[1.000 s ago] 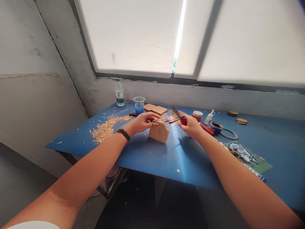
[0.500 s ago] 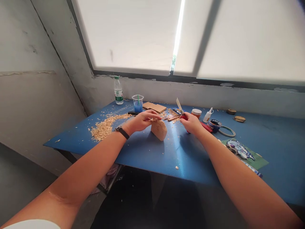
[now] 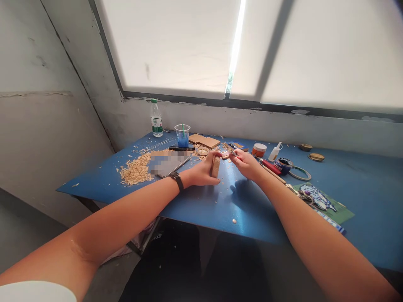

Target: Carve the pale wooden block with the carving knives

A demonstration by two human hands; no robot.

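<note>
My left hand (image 3: 201, 171) is wrapped round a pale wooden block (image 3: 215, 167) just above the table. The block stands on end with a narrow side towards me, its far part hidden by the fingers. To its right, my right hand (image 3: 248, 164) is closed on a knife (image 3: 234, 154) with a red handle. The knife points up and left, close to the block, and I cannot tell whether the blade touches the wood. A dark watch (image 3: 176, 180) is on my left wrist.
On the blue table (image 3: 189, 205) lie wood shavings (image 3: 135, 170), a phone (image 3: 173, 164) and flat boards (image 3: 204, 140). A water bottle (image 3: 156, 119) and a cup (image 3: 182, 136) stand behind. At right are a jar (image 3: 259, 150), a glue bottle (image 3: 275, 152) and a blue tin (image 3: 283, 165).
My left hand has moved right and turned the block so its narrow side faces me. My right hand has moved slightly left, tipping the knife down towards the block. The phone is now uncovered.
</note>
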